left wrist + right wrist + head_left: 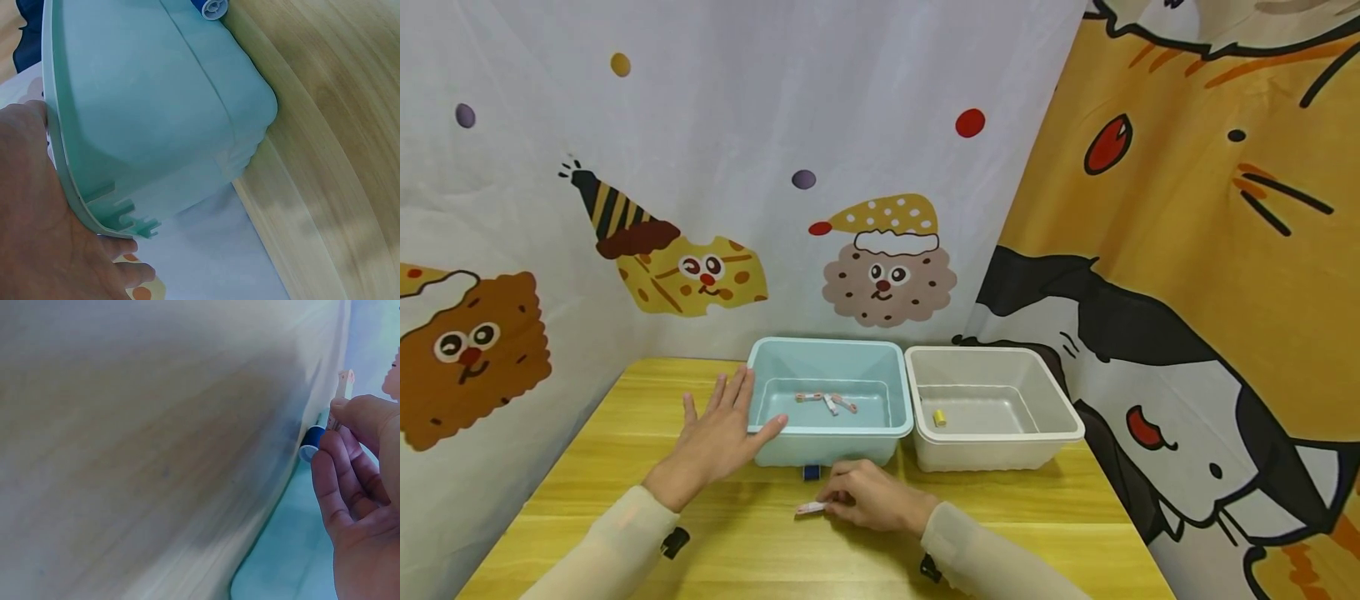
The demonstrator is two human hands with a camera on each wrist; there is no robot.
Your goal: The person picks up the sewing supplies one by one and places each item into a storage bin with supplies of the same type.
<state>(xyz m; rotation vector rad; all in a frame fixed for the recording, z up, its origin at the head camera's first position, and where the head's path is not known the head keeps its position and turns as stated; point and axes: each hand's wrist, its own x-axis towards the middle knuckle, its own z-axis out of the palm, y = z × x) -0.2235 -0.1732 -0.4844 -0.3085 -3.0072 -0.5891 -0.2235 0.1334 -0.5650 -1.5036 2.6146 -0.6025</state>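
My left hand (718, 437) rests at the left end of the light blue bin (827, 451), its fingers straight and its thumb over the front rim. In the left wrist view this hand (56, 219) lies along the bin's rim. Just in front of the bin, my right hand (880, 497) pinches a slim white-and-pink piece (810, 507) between thumb and fingers, low over the table. The right wrist view shows the piece (343, 386) sticking up past the fingertips. A blue thread spool (812, 472) stands by the bin's front wall. Three similar slim pieces (830, 404) lie inside the bin.
A white bin (1000, 450) stands right beside the blue one, with a yellow spool (939, 417) in it. Both bins are on a wooden table (700, 542). A printed cloth (715, 150) hangs close behind the table.
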